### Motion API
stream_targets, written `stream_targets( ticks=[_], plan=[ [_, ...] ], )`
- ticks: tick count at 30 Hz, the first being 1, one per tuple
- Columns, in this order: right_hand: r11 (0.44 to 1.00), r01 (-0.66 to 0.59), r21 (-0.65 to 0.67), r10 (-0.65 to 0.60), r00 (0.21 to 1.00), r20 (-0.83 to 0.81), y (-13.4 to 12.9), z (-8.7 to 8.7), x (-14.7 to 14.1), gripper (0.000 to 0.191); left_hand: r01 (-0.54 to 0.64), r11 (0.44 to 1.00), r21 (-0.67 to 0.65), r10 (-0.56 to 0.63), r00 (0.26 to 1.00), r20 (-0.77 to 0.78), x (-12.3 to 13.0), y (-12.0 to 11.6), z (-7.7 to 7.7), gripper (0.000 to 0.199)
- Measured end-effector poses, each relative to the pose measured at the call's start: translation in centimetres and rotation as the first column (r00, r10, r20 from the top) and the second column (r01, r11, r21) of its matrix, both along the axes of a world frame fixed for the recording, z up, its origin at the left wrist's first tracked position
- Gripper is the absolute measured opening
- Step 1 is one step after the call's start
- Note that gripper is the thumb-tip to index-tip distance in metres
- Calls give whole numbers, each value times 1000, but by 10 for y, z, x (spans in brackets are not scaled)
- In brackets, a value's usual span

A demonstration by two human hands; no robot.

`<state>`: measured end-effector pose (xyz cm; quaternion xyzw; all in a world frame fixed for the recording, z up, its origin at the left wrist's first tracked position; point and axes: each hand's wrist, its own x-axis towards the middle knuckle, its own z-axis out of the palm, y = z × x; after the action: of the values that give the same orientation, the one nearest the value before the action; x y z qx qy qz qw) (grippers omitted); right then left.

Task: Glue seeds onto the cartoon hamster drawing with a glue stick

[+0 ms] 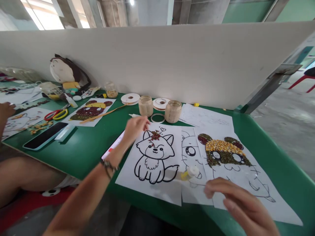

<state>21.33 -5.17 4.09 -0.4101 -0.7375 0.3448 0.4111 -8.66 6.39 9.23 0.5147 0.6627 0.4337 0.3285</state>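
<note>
My left hand (136, 127) is over the upper left edge of a paper with a fox drawing (155, 164). Its fingers are curled together, and what they hold, if anything, is hidden. Beside them, a small heap of reddish-brown and green seeds (155, 135) lies on the fox's head. My right hand (238, 200) hovers over the lower right papers, thumb and fingers apart, holding nothing. To its left a blurred small bottle, white with a yellow end (190, 172), is over a second cat-like drawing (189, 150). Further right is a hamster drawing (226, 154) partly covered with corn kernels and beans.
Two jars (173, 112) and ribbon spools (130, 98) stand along the white partition (157, 59). A phone (113, 149) lies under my left forearm. Leftward are scissors (56, 114), another phone (44, 136), a finished seed picture (92, 111) and another person's hand (7, 109).
</note>
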Motion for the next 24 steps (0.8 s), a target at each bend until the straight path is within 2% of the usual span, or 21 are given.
stream_targets(
  ticks=[1, 2, 3, 5, 7, 9, 13, 17, 20, 24],
  plan=[
    [999, 40, 35, -38, 999, -37, 15, 22, -7, 17, -74, 995, -60, 72, 997, -29, -18, 22, -2, 37],
    [986, 160, 37, -155, 982, -104, 25, 34, -10, 13, -133, 983, -124, 127, 990, -59, -34, 43, -6, 31],
    [957, 289, 4, -283, 942, -178, 29, 38, -11, 9, -176, 967, -186, 163, 983, -84, -46, 62, -11, 27],
    [895, 430, -115, -443, 840, -314, 30, 28, -5, 6, -236, 928, -286, 208, 970, -126, -61, 93, -22, 31],
    [872, 443, -209, -490, 774, -401, 26, 11, 3, 9, -264, 901, -344, 228, 963, -143, -64, 113, -33, 31],
    [874, 415, -254, -486, 755, -440, 24, 0, 8, 11, -261, 895, -361, 231, 965, -126, -62, 125, -41, 31],
    [856, 409, -315, -515, 723, -461, 27, -6, 9, 14, -153, 940, -304, 165, 986, 14, -62, 122, -48, 31],
    [836, 411, -365, -545, 704, -456, 28, -9, 7, 19, -10, 994, -109, 30, 982, 189, -72, 101, -49, 31],
    [837, 406, -367, -537, 736, -412, 26, -10, 5, 20, 72, 997, 8, -72, 966, 248, -80, 90, -45, 30],
    [849, 448, -281, -524, 783, -335, 24, -9, 4, 21, 159, 983, 89, -177, 952, 249, -84, 90, -36, 29]
  ],
)
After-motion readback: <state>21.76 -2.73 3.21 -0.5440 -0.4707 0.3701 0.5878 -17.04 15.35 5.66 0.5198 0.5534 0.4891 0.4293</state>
